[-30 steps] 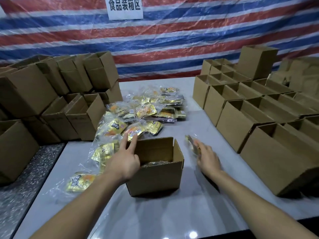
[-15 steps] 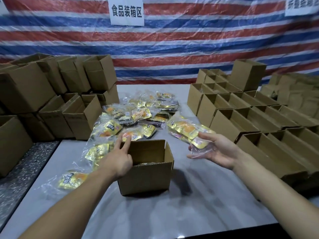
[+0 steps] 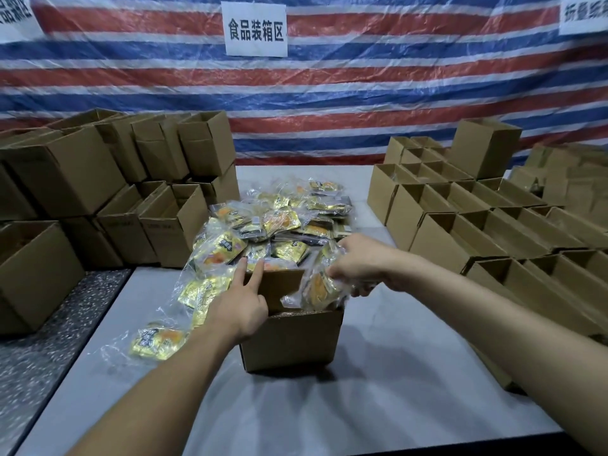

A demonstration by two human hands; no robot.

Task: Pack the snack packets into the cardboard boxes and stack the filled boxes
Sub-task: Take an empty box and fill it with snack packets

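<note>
The left hand (image 3: 241,306) braces the open cardboard box (image 3: 292,340) on the tabletop (image 3: 378,390), 2 fingers straight, likely so the right hand (image 3: 360,266) can push its gripped snack packet (image 3: 317,291) inside.

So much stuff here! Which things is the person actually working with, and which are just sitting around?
Part of the job: middle box, left hand resting on its rim, right hand holding a snack packet over it, packet pile behind, open boxes on the right, stacked boxes on the left.
Just there: striped sheet, paper sign, speckled surface.
</note>
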